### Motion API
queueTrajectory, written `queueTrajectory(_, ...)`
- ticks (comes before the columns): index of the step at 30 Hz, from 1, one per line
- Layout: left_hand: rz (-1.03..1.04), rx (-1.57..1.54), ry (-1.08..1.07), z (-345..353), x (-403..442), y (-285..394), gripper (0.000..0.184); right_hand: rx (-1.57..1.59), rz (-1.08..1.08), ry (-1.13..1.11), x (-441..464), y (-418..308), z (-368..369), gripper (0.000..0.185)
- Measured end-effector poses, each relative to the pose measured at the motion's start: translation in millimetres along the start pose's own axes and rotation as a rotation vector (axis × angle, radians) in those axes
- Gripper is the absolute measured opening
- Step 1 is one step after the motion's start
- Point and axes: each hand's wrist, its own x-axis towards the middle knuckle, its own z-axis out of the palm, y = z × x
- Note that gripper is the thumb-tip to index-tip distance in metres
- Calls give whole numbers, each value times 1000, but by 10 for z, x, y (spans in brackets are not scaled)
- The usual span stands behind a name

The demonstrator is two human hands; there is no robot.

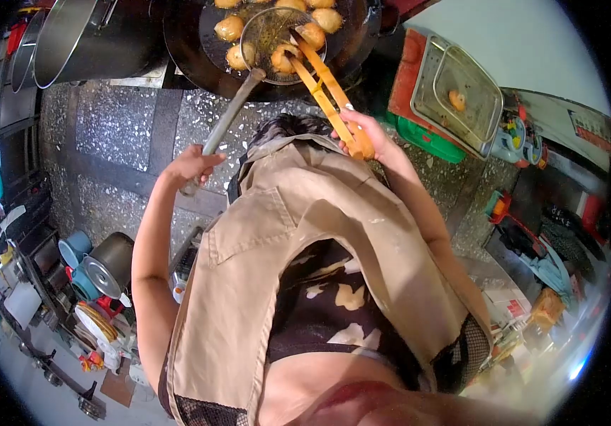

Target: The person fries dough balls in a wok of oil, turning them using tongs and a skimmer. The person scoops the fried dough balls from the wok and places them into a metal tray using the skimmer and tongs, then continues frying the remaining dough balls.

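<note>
My left hand (193, 165) is closed round the long handle of a wire-mesh strainer (268, 67), whose round basket lies over the wok (185, 60) of dark oil. My right hand (364, 133) grips yellowish wooden tongs (323, 92) with darkened tips. Those tips stand apart inside the basket, at two golden fried dough balls, a lower one (283, 59) and an upper one (312, 34). I cannot tell if either is pinched. Several more balls, such as a browned one (229, 28), lie in the wok around the strainer.
Right of the wok, a metal tray (430, 92) with a wire rack holds one fried piece (457, 99), above a green container (426, 138). A large dark pot (92, 42) stands left. Lidded pots (110, 270) and crowded shelves sit lower left.
</note>
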Motion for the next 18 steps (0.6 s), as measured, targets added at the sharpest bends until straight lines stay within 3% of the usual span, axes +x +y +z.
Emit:
queueTrajectory(12, 18, 2, 15, 15, -57, 37, 36, -191, -157, 54, -79, -4, 73, 40)
queueTrajectory(18, 24, -24, 5, -4, -10, 49, 37, -153, -75, 29, -42, 26, 112, 41)
